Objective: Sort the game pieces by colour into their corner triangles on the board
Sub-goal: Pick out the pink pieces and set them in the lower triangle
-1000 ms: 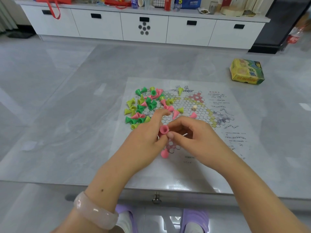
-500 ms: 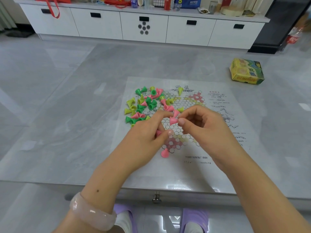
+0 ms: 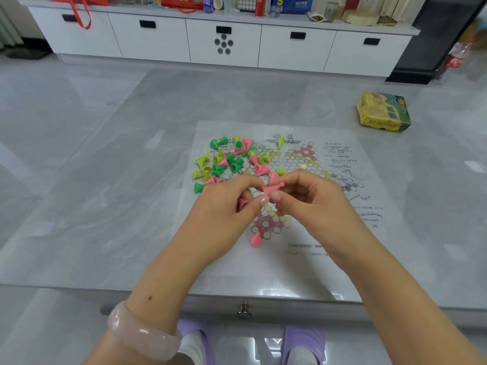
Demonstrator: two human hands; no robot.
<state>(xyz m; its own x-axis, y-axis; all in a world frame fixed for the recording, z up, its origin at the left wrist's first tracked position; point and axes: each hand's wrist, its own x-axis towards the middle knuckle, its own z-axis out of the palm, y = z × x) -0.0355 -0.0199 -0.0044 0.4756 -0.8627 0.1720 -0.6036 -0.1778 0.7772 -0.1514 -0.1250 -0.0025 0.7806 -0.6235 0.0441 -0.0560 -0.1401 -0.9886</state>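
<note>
A paper game board (image 3: 297, 248) with a hexagon star lies on the grey table. Its far left part carries a heap of green, yellow and pink cone pieces (image 3: 224, 160). One pink piece (image 3: 256, 239) stands at the tip of the near pink triangle. My right hand (image 3: 308, 204) pinches a pink piece (image 3: 272, 188) between thumb and fingers above the board's middle. My left hand (image 3: 226, 209) meets it fingertip to fingertip and holds another pink piece (image 3: 242, 202) inside its curled fingers. A single yellow piece (image 3: 279, 142) stands at the board's far edge.
A yellow and green cardboard box (image 3: 383, 111) sits at the table's far right. The table's near edge has a drawer knob (image 3: 243, 310). White cabinets (image 3: 224, 40) with clutter on top line the far wall. My purple slippers show below the table.
Both hands rose from the near pink triangle toward the board's middle. The right hand now pinches a pink piece; the left hand's pink piece has slid deeper into its fingers.
</note>
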